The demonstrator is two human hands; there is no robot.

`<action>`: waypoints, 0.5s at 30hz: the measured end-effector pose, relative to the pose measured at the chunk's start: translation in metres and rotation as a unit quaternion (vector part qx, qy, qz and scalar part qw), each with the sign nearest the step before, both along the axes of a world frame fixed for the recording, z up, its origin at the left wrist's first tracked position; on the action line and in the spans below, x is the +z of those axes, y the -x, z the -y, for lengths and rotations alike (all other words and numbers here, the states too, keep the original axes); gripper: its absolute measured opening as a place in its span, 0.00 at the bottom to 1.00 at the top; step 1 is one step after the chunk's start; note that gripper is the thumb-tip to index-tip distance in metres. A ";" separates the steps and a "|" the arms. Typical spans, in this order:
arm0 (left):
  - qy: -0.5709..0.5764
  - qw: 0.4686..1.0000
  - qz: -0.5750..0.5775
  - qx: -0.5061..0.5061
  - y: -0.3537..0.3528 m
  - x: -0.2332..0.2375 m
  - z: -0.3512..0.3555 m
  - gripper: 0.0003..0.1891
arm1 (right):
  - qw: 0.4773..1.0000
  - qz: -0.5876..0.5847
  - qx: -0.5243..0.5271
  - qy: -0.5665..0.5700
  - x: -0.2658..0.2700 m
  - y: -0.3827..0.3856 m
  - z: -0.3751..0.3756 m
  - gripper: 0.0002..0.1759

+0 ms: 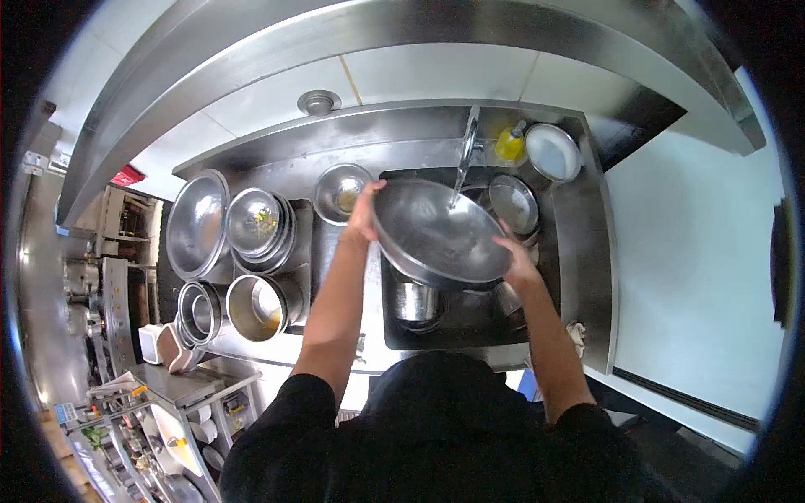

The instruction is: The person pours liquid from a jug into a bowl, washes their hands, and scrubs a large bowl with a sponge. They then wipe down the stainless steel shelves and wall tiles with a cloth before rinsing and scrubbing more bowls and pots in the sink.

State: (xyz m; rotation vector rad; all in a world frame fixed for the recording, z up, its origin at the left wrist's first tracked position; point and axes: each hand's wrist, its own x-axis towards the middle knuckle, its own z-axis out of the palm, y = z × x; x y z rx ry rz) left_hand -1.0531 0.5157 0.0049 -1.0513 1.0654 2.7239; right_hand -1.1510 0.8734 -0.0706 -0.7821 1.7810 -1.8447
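A large metal bowl (436, 230) is held up over the right sink basin (541, 323), tilted, under the tap (467, 151). Water from the spout runs into it. My left hand (366, 211) grips its left rim, and my right hand (516, 256) has hold of the right rim. Below the bowl, a metal pot (416, 303) stands in the basin, partly covered. A smaller metal bowl (342, 193) sits on the counter just left of my left hand. Behind my right hand lies a round metal dish (513, 204).
Stacked metal bowls (254, 220), a large bowl (197, 225) and pots (256, 308) crowd the left side. A yellow soap bottle (510, 144) and a bowl of whitish liquid (553, 152) stand at the back right. A steel shelf edge (402, 33) crosses above.
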 end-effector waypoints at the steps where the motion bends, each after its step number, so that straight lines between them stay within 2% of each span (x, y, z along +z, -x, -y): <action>1: 0.012 1.000 -0.012 -0.022 -0.006 0.006 0.016 0.32 | 0.998 0.028 0.038 -0.052 -0.001 0.007 0.007 0.20; 2: 0.023 0.998 -0.025 -0.044 -0.012 0.014 0.031 0.31 | 0.990 0.053 0.078 -0.105 -0.001 0.015 0.015 0.20; 3: 0.025 0.995 -0.026 -0.091 -0.015 0.016 0.047 0.30 | 0.954 0.259 0.067 -0.137 0.020 0.022 0.038 0.20; 4: 0.029 0.990 -0.027 -0.136 -0.016 0.017 0.065 0.29 | 0.875 0.452 0.057 -0.163 0.032 0.034 0.057 0.21; 5: 0.032 0.983 -0.027 -0.180 -0.017 0.019 0.076 0.27 | 0.897 0.402 0.077 -0.169 0.030 0.048 0.072 0.19; 6: 0.106 0.971 -0.003 -0.213 -0.016 0.032 0.074 0.27 | 0.915 0.351 0.098 -0.174 0.026 0.059 0.086 0.17; 8: 0.251 0.926 0.044 -0.277 -0.004 0.067 0.061 0.26 | 0.944 0.179 0.126 -0.246 0.070 0.075 0.113 0.16; 9: 0.282 0.903 0.082 -0.313 0.009 0.050 0.073 0.30 | 0.948 0.098 0.117 -0.281 0.056 0.091 0.132 0.16; 10: 0.378 0.850 0.086 -0.357 0.015 0.061 0.067 0.31 | 0.943 0.016 0.106 -0.314 0.039 0.104 0.147 0.16; 12: 0.552 0.710 0.089 -0.428 0.035 0.091 0.039 0.34 | 0.937 -0.089 0.127 -0.314 0.059 0.098 0.173 0.17; 13: 0.562 0.663 0.066 -0.490 0.054 0.064 0.046 0.38 | 0.929 -0.140 0.136 -0.313 0.071 0.092 0.186 0.18; 14: 0.593 0.607 0.108 -0.518 0.066 0.050 0.041 0.39 | 0.923 -0.155 0.176 -0.307 0.082 0.088 0.193 0.20; 15: 0.592 0.607 0.107 -0.519 0.068 0.049 0.040 0.39 | 0.914 -0.169 0.215 -0.299 0.090 0.085 0.198 0.22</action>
